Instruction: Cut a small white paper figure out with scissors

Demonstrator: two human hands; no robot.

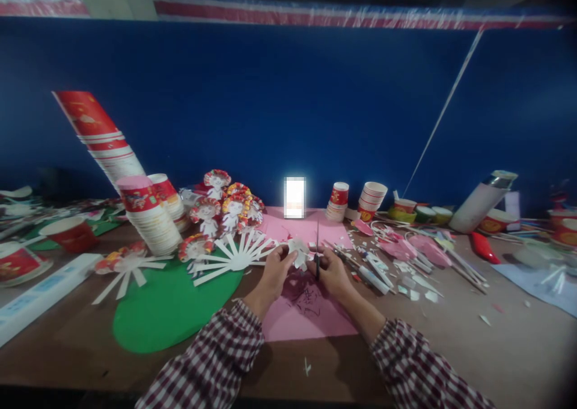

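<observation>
My left hand (276, 272) pinches a small white paper piece (298, 254) between thumb and fingers, above a pink sheet (288, 328). Close beside it, my right hand (331, 271) is closed around a pair of scissors (317, 241), whose dark blades point up and away from me. The blades stand at the paper's right side; whether they touch it I cannot tell. Dark marks or scraps lie on the pink sheet under my hands. Left of my left hand spreads a fan of white paper strips (237, 257), partly on a green sheet (171, 313).
Stacked red-and-white paper cups (148, 217) lean at the left, near paper figures with colourful rims (234, 208). A bright phone-like screen (294, 197) stands at the back. Pens (375, 274), paper scraps (430, 296), a silver-topped flask (482, 202) and a red tube (484, 248) are to the right.
</observation>
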